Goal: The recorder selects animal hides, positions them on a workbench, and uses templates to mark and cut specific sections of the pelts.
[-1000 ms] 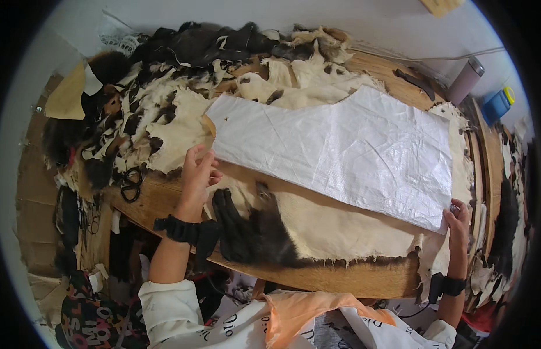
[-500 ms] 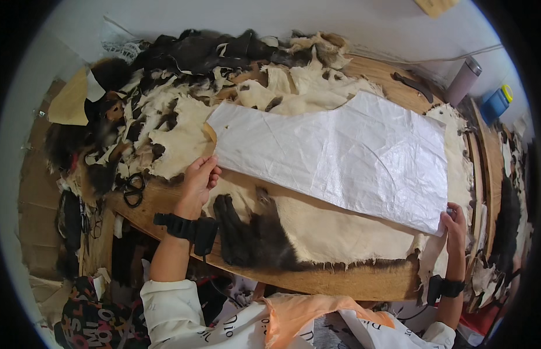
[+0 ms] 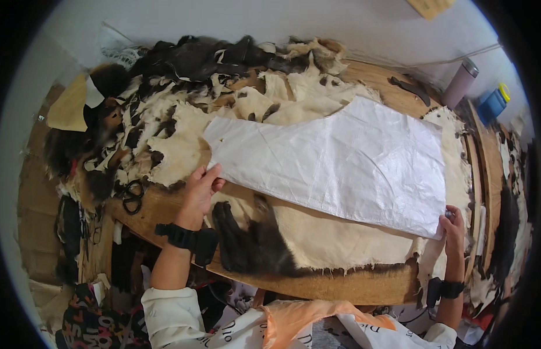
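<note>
A large, shiny white pattern sheet (image 3: pixel 334 163), creased and cut with a curved outline, lies over a cream hide (image 3: pixel 340 250) on the wooden table. My left hand (image 3: pixel 203 189) is closed on the sheet's narrow left end, with thumb and fingers pinching the lower corner. At the lower right corner, my right hand (image 3: pixel 452 227) grips the sheet's edge. A small greyish thing shows at its fingertips, too small to make out. Dark fur (image 3: pixel 259 238) on the hide's near left part spreads out below the sheet, right of my left wrist.
Cream and dark hide scraps (image 3: pixel 177 128) are heaped along the left and back. Black-handled scissors (image 3: pixel 132 196) lie left of my left hand. At the back right are a dark curved tool (image 3: pixel 411 90), a pinkish flask (image 3: pixel 460 84) and a blue bottle (image 3: pixel 492 104) with a yellow cap.
The sheet's left end has come down flatter, and the tan strip seen at its left edge is now covered. My left hand has shifted slightly; my right hand stays at its corner.
</note>
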A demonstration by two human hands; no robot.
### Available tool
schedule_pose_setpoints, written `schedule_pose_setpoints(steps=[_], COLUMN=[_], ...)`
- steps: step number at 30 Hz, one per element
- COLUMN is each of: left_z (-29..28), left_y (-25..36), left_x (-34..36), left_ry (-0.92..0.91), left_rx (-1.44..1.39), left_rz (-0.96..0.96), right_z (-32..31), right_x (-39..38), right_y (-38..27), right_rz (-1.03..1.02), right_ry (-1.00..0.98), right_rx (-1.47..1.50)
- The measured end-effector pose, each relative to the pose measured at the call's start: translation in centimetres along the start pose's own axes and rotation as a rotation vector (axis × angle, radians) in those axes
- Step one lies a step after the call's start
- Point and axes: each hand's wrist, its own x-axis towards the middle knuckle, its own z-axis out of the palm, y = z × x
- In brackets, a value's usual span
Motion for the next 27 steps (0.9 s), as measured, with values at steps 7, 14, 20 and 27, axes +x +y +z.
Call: schedule_pose_setpoints(steps=[7,14,20,27], left_z=[0.7,-0.3,4.8,7.1], left_y=[-0.2,-0.7,10.1,25.0], left_x=[-0.2,1.6,4.0,12.6], left_ry=[-0.021,0.003,0.033,-0.117], left_rx=[-0.039,0.107,0.442,0.105], left_rz=[0.143,0.027,0.619,0.826], right_z=[0.2,-2.1,-5.8,-8.0], right_x=[0.1,0.4,9.4,15.1], right_y=[0.0,-1.0,-9.1,-20.4], right_rz=[0.013,0.067,-0.242,-0.505], right_ry=[0.002,0.021,-0.045,0.132], right_rx=[0.045,0.225,0.19,0.155])
